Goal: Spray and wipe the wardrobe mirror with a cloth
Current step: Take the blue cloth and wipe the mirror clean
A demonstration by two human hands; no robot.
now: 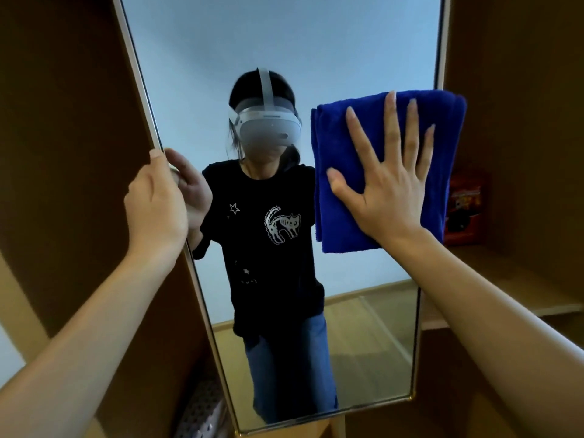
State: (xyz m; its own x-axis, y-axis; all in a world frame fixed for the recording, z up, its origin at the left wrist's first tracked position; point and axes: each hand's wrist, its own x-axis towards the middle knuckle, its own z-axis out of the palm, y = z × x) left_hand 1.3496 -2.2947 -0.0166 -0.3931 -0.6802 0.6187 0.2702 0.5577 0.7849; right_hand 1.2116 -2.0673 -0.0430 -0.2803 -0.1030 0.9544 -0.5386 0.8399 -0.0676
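Observation:
A tall wardrobe mirror (284, 36) in a thin metal frame fills the middle of the head view. My right hand (388, 188) lies flat with fingers spread on a folded blue cloth (335, 153), pressing it against the glass at the mirror's upper right. My left hand (155, 203) grips the mirror's left frame edge (142, 86) at mid height, thumb up on the frame. The glass reflects a person in a black T-shirt wearing a headset. No spray bottle is visible.
Brown wardrobe panels (63, 121) flank the mirror on both sides. A shelf (521, 279) at the right carries a red box (464, 210). A dotted grey item (202, 409) sits low at the left, beside the mirror's bottom corner.

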